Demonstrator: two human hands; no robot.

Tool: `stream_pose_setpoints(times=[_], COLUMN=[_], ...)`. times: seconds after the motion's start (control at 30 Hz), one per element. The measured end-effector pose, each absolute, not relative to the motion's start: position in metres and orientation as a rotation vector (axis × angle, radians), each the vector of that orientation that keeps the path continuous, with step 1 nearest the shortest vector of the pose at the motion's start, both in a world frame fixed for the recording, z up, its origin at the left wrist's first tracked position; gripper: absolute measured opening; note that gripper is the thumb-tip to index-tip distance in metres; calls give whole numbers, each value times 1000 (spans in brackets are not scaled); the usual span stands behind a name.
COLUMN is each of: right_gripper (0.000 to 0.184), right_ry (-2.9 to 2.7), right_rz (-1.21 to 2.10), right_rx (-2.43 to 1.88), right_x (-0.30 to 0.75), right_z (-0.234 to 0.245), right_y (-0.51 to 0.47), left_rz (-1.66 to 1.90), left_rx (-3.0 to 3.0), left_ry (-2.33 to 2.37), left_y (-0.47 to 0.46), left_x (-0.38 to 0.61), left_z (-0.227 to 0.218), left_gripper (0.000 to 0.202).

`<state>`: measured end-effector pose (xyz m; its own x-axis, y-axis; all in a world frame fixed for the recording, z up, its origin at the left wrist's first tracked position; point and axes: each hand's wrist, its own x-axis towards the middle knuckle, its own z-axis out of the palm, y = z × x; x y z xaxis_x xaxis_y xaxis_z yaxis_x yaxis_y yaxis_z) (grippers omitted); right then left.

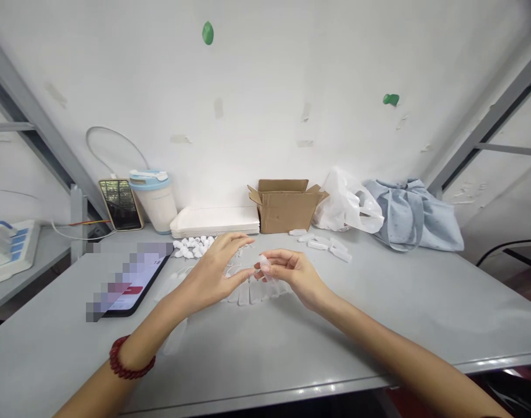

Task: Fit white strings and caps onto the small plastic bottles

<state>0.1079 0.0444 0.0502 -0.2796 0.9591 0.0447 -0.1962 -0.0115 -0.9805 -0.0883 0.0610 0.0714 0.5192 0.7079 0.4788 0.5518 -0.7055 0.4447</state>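
Observation:
My right hand [295, 276] pinches a small translucent white plastic piece [266, 267] between thumb and fingers; its exact kind is too small to make out. My left hand [217, 268] is beside it, thumb and fingers apart, with nothing visible in the grasp. Beneath both hands a row of clear, flat plastic pieces [243, 295] lies on the grey table [265, 342], partly hidden by the hands. Behind my left hand is a heap of small white pieces [193, 247]. More translucent plastic pieces [340, 252] are scattered beyond my right hand.
A large phone [139, 278] lies left of my left arm. Along the wall stand a charging phone [121, 204], a lidded cup [154, 200], a white stack [215, 220], an open cardboard box [287, 210], a white plastic bag [346, 203] and a blue cloth bag [416, 215].

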Motion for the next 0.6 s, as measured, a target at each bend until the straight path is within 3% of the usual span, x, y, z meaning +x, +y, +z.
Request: stream_pose_setpoints(times=[0.1, 0.33, 0.6], right_gripper=[32, 30, 29], right_ry=[-1235, -1211, -1138], right_rz=[1429, 1415, 1427], right_rx=[-946, -954, -935], right_x=[107, 104, 101], right_z=[50, 50, 52], right_y=[44, 40, 35], left_rz=[997, 956, 1228], left_rx=[2707, 3085, 3058], left_ry=[1043, 946, 1142], left_y=[58, 42, 26], left_x=[-85, -72, -62], left_z=[75, 71, 49], left_gripper=[46, 26, 30])
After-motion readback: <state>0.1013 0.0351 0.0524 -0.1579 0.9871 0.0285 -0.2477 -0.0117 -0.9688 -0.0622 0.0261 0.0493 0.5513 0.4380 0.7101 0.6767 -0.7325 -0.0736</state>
